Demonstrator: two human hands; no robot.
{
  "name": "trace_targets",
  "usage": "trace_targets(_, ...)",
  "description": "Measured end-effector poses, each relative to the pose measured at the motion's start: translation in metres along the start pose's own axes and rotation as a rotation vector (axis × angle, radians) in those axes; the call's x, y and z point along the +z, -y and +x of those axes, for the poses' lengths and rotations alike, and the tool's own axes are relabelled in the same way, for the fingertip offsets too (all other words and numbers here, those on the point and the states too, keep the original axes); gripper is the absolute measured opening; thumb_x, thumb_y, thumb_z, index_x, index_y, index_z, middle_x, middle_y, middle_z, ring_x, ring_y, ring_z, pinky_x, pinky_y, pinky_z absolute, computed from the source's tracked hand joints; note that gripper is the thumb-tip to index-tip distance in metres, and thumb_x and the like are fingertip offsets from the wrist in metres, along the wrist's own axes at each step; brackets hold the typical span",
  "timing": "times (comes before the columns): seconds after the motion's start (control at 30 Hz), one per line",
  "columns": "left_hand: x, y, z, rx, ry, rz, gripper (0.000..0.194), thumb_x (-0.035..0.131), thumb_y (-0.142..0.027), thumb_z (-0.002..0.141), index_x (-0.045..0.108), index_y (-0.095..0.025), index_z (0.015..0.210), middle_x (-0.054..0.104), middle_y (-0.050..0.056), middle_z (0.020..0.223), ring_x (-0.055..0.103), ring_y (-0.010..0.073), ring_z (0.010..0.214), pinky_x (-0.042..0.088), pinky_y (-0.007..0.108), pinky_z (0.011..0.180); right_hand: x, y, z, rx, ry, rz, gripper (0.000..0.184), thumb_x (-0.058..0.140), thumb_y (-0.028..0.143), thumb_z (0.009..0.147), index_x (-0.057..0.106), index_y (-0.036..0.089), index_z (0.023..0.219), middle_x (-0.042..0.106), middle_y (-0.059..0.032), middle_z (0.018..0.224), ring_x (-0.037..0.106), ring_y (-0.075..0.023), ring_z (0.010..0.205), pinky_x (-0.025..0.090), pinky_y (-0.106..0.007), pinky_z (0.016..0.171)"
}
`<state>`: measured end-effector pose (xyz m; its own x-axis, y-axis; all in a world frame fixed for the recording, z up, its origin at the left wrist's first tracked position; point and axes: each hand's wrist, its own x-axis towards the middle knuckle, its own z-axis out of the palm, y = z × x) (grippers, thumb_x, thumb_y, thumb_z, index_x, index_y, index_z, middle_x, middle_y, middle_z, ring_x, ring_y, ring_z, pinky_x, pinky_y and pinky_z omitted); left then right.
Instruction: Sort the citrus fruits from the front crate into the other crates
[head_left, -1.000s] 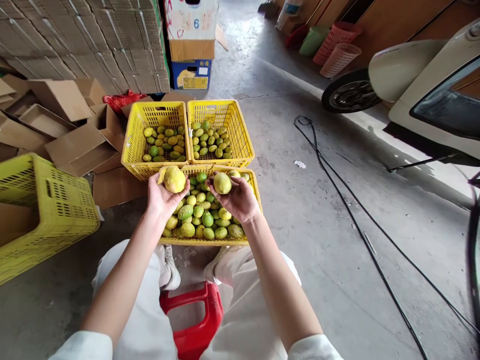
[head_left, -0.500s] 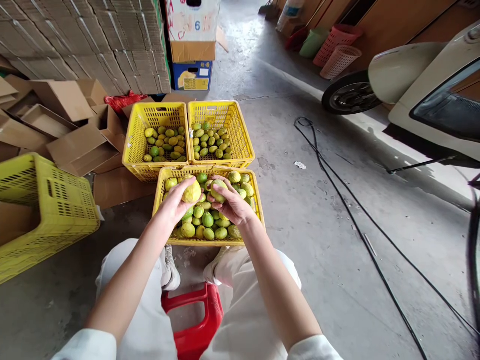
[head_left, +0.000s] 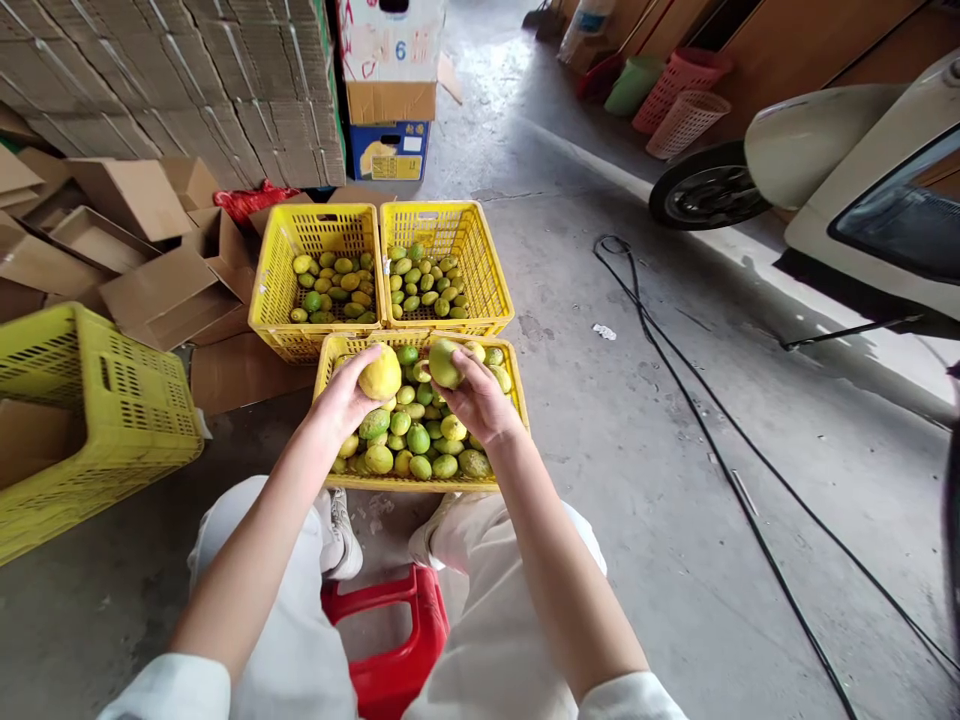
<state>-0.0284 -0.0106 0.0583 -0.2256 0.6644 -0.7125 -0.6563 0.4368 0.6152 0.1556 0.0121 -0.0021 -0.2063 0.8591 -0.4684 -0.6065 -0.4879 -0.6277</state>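
Observation:
My left hand [head_left: 343, 396] is closed around a yellow lemon [head_left: 380, 373], thumb on top. In my right hand [head_left: 480, 398] is a greener lemon [head_left: 444, 364], gripped between thumb and fingers. Both are held above the near yellow crate [head_left: 420, 486], which is filled with green and yellow lemons [head_left: 418, 438]. Behind it, side by side, stand a left yellow crate [head_left: 279, 338] and a right yellow crate [head_left: 491, 270], each with a layer of smaller-looking fruit at the bottom. My wrists and hands cover part of the near crate's fruit.
A red stool [head_left: 427, 630] is between my legs. To the left are another yellow crate [head_left: 139, 400] and loose cardboard boxes [head_left: 161, 290]. Black cable [head_left: 697, 425] runs across the floor on the right, near a parked vehicle [head_left: 847, 170]. Printed cartons [head_left: 390, 110] are stacked at the back.
Both hands have lifted slightly with their lemons. The right-hand lemon is turned and now shows more clearly past the fingers. The view has shifted a little.

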Motion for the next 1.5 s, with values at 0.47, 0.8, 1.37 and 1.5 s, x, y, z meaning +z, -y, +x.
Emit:
trace_targets(0.47, -0.012, -0.002, 0.0, -0.151, -0.117, -0.24, 0.014, 0.07, -0.02, 0.109, 0.065, -0.022, 0.096, 0.072, 0.002, 0.089, 0.073, 0.0143, 0.07, 0.067, 0.025, 0.066, 0.025, -0.033, 0.021, 0.352, -0.513, 0.2, 0.015, 0.05, 0.021, 0.111, 0.064, 0.026, 0.114, 0.075, -0.0035, 0.098, 0.073, -0.0185, 0.074, 0.07, -0.029, 0.063)
trace_targets(0.8, -0.027, -0.009, 0.001, -0.157, -0.146, -0.216, 0.013, 0.07, -0.022, 0.106, 0.065, -0.022, 0.095, 0.071, 0.005, 0.092, 0.071, 0.0182, 0.075, 0.066, 0.027, 0.064, 0.045, -0.001, 0.029, -0.211, 0.11, 0.461, 0.076, 0.033, 0.071, 0.118, 0.056, 0.024, 0.174, 0.062, -0.0149, 0.178, 0.053, -0.0282, 0.172, 0.05, -0.065, 0.136)
trace_targets(1.37, -0.009, 0.018, 0.022, -0.133, -0.287, -0.282, 0.031, 0.058, -0.014, 0.105, 0.071, -0.029, 0.128, 0.078, 0.01, 0.135, 0.075, 0.0277, 0.134, 0.07, 0.042, 0.105, 0.012, 0.023, 0.017, -0.224, -0.077, 0.454, 0.066, 0.036, 0.065, 0.119, 0.078, 0.022, 0.145, 0.076, -0.0152, 0.162, 0.067, -0.0276, 0.16, 0.064, -0.052, 0.121)
trace_targets(1.5, -0.01, -0.025, 0.029, 0.06, -0.144, -0.324, 0.045, 0.051, -0.033, 0.112, 0.065, -0.033, 0.155, 0.079, 0.009, 0.151, 0.072, 0.0269, 0.148, 0.064, 0.046, 0.122, 0.008, 0.026, 0.015, -0.204, -0.08, 0.488, 0.064, 0.038, 0.064, 0.119, 0.08, 0.019, 0.139, 0.077, -0.0169, 0.159, 0.07, -0.0266, 0.155, 0.066, -0.046, 0.117)
